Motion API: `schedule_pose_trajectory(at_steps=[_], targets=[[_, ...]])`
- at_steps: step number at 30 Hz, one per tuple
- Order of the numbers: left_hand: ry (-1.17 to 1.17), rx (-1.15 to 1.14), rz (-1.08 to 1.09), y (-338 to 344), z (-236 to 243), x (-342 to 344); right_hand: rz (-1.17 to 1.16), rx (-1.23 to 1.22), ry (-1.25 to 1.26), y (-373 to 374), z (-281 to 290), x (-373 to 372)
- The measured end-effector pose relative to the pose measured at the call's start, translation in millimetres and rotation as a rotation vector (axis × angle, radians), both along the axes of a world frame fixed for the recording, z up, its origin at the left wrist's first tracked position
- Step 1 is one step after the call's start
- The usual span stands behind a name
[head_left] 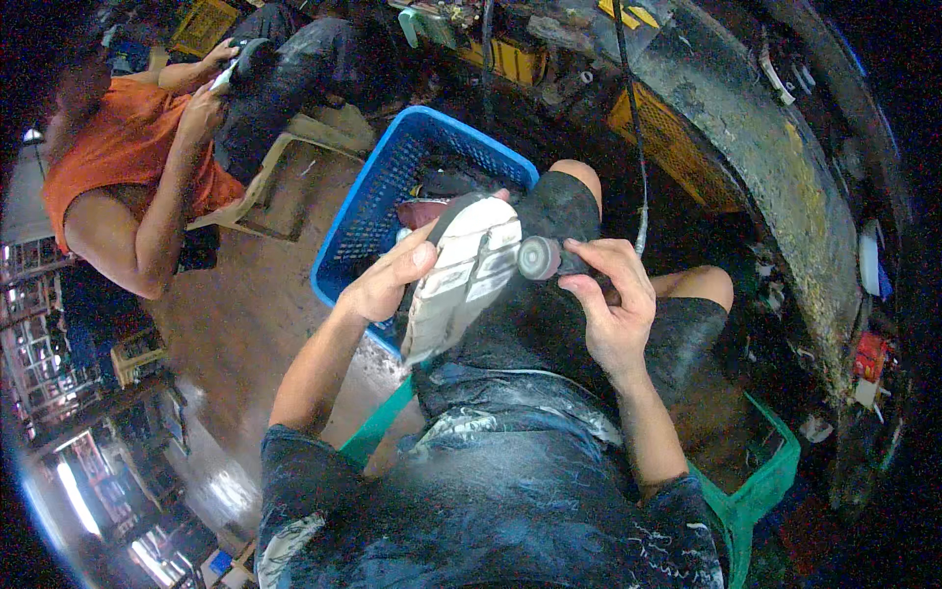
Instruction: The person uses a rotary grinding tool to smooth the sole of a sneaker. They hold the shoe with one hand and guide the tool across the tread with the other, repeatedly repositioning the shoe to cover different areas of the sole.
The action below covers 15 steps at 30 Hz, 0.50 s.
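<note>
My left hand (389, 282) grips a shoe (463, 285) from its left side. The white and grey sole faces up toward me, the toe end pointing away. In my right hand (618, 299) is a small rotary grinder, its round grinding wheel (539, 258) blurred as if spinning. Thumb and fingers close around the tool just behind the wheel, and its body is mostly hidden by them. The wheel sits at the right edge of the sole; whether it touches, I cannot tell. Both things are above my lap.
A blue plastic basket (339, 240) with dark items stands beyond my left hand. A black cable (631, 108) hangs down near my right hand. At the left, a person in orange (137, 172) sits holding a shoe. A dusty bench (785, 187) curves along the right, with a yellow crate (677, 147) below it.
</note>
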<state>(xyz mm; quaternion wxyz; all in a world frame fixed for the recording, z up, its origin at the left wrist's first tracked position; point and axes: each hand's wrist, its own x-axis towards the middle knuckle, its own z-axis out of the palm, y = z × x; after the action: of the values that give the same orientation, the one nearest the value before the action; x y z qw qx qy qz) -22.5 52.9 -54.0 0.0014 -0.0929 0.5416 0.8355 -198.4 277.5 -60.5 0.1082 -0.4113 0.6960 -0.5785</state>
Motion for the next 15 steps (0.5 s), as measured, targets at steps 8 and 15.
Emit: schedule_pose_trajectory(at_steps=[8, 15], targets=[[0.015, 0.088, -0.005, 35, -11, -7, -0.011, 0.021, 0.036, 13, -10, -4], [-0.022, 0.058, -0.016, 43, -18, -7, 0.016, 0.038, 0.109, 21, -14, -6]])
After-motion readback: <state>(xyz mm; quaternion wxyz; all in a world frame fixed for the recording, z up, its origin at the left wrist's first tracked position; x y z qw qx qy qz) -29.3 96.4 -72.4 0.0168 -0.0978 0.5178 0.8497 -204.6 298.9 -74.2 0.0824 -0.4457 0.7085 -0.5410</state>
